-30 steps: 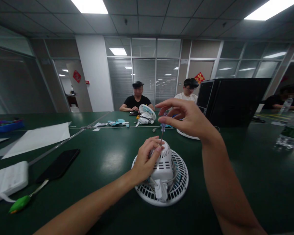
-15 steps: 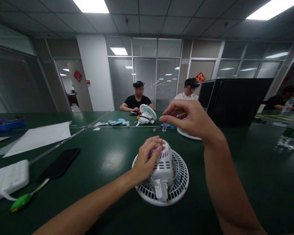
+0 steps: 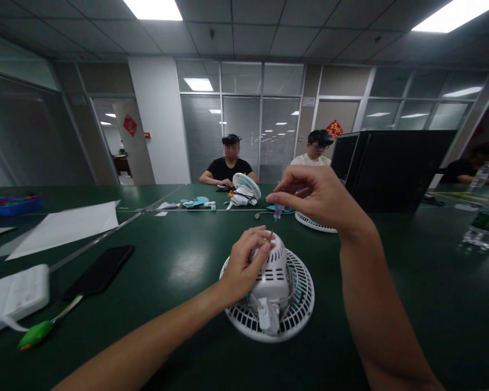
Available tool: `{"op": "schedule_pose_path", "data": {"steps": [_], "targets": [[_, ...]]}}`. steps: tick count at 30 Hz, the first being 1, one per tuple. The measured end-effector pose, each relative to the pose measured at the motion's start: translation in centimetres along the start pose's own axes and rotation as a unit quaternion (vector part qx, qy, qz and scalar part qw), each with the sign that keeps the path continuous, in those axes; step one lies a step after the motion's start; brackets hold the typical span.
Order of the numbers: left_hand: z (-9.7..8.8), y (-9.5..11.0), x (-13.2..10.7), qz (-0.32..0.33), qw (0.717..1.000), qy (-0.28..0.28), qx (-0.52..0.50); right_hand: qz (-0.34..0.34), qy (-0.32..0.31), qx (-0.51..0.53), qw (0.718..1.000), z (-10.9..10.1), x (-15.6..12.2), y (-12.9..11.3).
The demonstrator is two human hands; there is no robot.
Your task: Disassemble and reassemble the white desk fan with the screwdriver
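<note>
A white fan (image 3: 272, 288) lies face down on the green table, its round grille underneath and its vented motor housing upward. A white plug (image 3: 268, 316) and wound cord rest against the housing on the near side. My left hand (image 3: 243, 259) is closed around the housing's upper left, thumb and fingers near the top. Above it, my right hand (image 3: 320, 196) pinches the clear purplish handle of a screwdriver (image 3: 277, 212). The thin shaft slants down to the top of the housing beside my left fingertips. Exactly where the tip sits is hidden.
To the left lie a black phone (image 3: 100, 271), a white power bank (image 3: 16, 298) and paper sheets (image 3: 69, 228). Across the table stands another fan (image 3: 244, 190) before a seated person. A black monitor (image 3: 399, 168) and a water bottle (image 3: 484, 228) are at right.
The screwdriver handle has shifted slightly right with my right hand, so the shaft leans more. My left hand and the fan have stayed in place.
</note>
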State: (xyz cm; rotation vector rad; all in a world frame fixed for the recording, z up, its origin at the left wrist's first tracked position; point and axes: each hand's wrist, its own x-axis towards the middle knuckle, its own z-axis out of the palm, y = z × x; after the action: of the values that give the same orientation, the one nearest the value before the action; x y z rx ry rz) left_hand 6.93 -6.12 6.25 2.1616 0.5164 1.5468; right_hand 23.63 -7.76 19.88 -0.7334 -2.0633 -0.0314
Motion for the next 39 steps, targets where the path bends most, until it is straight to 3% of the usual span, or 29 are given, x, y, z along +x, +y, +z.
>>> {"op": "schedule_pose_path", "data": {"steps": [5, 14, 23, 31, 35, 39], "targets": [[0.0, 0.0, 0.1, 0.000, 1.000, 0.005, 0.001, 0.005, 0.009, 0.003, 1.000, 0.0, 0.1, 0.0], [0.0, 0.2, 0.2, -0.010, 1.000, 0.009, -0.005, 0.031, -0.063, 0.091, 0.993, -1.2, -0.6, -1.0], [0.0, 0.3, 0.1, -0.006, 1.000, 0.004, 0.006, 0.020, -0.006, 0.002, 1.000, -0.1, -0.1, -0.5], [0.0, 0.2, 0.1, -0.002, 1.000, 0.003, 0.010, 0.011, 0.002, -0.037, 0.999, -0.2, -0.3, -0.9], [-0.1, 0.2, 0.1, -0.003, 1.000, 0.002, 0.009, 0.035, -0.005, 0.021, 0.999, -0.5, -0.3, -0.7], [-0.1, 0.2, 0.0, 0.002, 1.000, 0.000, 0.006, 0.046, -0.056, 0.085, 0.994, -1.0, -0.5, -0.6]]}}
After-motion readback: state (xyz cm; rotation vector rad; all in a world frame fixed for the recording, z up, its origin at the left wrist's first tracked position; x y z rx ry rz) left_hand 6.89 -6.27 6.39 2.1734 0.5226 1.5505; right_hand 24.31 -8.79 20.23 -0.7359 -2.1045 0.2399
